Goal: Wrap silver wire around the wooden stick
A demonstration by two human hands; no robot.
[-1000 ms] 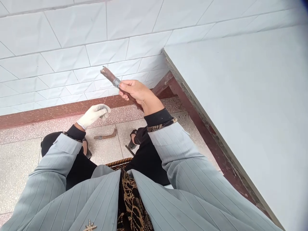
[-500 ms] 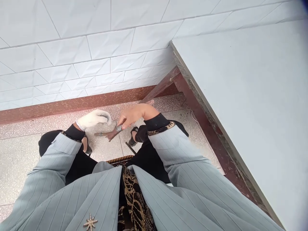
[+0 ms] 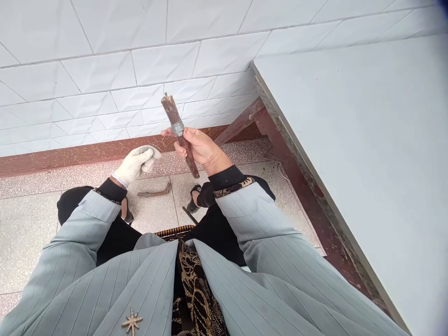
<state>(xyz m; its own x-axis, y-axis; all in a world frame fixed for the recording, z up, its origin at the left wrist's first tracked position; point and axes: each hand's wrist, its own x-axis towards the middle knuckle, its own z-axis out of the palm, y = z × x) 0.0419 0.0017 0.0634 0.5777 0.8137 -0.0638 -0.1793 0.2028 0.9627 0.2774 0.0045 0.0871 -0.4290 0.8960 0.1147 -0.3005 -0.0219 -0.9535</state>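
Observation:
My right hand (image 3: 205, 147) is closed around a brown wooden stick (image 3: 171, 111) and holds it up in front of the wall. Its splintered end points up and to the left. A band of grey wire (image 3: 178, 129) is wound round the stick just above my thumb. To the left, my left hand (image 3: 135, 164), in a white glove, is closed in a pinch. A thin loose strand of wire (image 3: 161, 145) loops between its fingertips and the stick. Below the hands, a second bent wooden stick (image 3: 156, 192) lies on the floor, with a greyish wrapping near its left end.
A white tiled wall (image 3: 101, 84) with a reddish-brown skirting (image 3: 70, 157) stands ahead. To the right is a table with a pale top (image 3: 357, 140) and a dark red frame (image 3: 297, 172). My feet rest on the speckled floor (image 3: 28, 224), beside a woven seat edge (image 3: 174, 231).
My right hand first dipped, turning the stick end downward, then rose again with the splintered end up. My gloved left hand stayed nearly in place, still pinching.

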